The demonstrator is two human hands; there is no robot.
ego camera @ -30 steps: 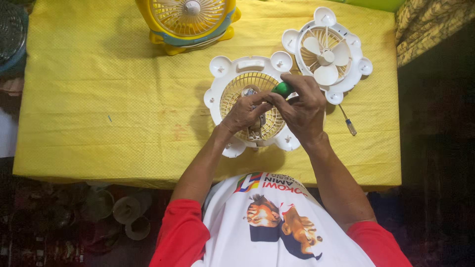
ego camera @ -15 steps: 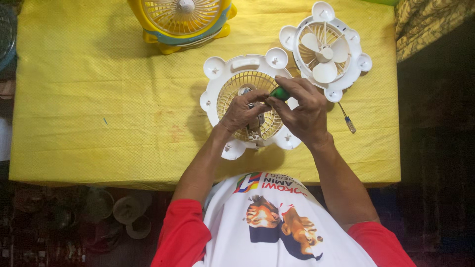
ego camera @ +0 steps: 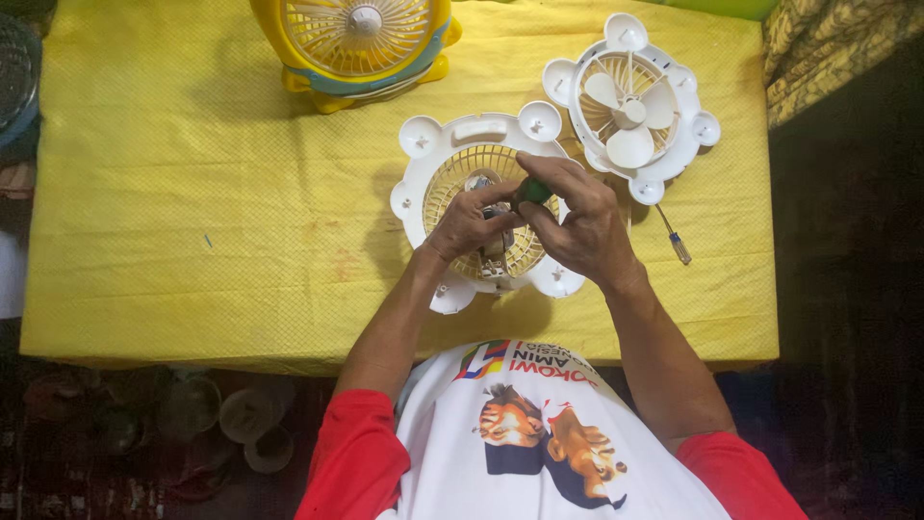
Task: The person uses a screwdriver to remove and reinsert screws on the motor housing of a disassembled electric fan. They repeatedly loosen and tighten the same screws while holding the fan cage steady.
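Right hand fingers clamped on green-handled screwdriver; left hand pinches motor in light, brittle fan housing, near table's front edge. Grip housing by rim.

It looked like a small home repair corner: a table under yellow cloth carried opened fan housings, with pots on the floor.

Yellow tablecloth, white fan housing
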